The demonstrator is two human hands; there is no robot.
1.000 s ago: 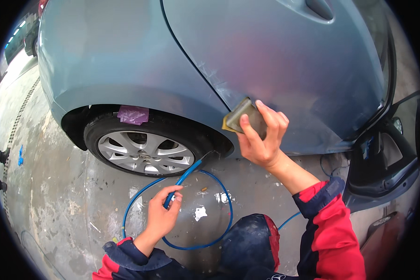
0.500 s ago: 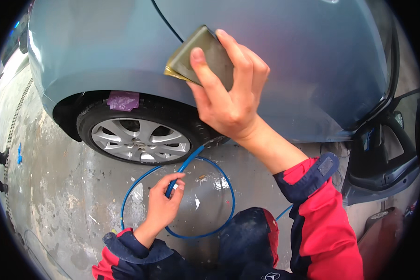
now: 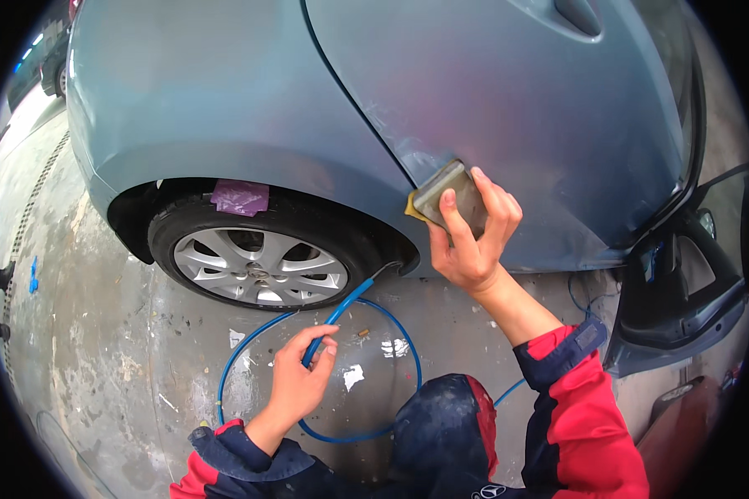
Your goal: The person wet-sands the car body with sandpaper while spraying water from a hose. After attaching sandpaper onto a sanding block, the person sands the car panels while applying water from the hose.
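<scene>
My right hand (image 3: 478, 245) grips a grey-green sanding block (image 3: 466, 190) with a yellow sheet along its lower edge. The block lies against the blue-grey door panel (image 3: 549, 150), beside the dark seam that parts it from the wheel-arch panel (image 3: 225, 154). Whitish smears mark the paint just above the block. Lower down, my left hand (image 3: 304, 378) is closed around a blue hose (image 3: 345, 303), whose end points up toward the rear of the tyre (image 3: 366, 249). The hose loops over the floor below the wheel.
A purple patch (image 3: 240, 198) sits on top of the tyre, above the silver spoked wheel (image 3: 258, 266). On the right, a detached-looking dark car part (image 3: 674, 291) stands near a red car (image 3: 682, 424). The grey floor (image 3: 108, 333) is stained, with paint flecks.
My right hand has come down and to the right with the sanding block, along the seam. Whitish smears now show above it. My left hand still holds the hose, slightly lower in view.
</scene>
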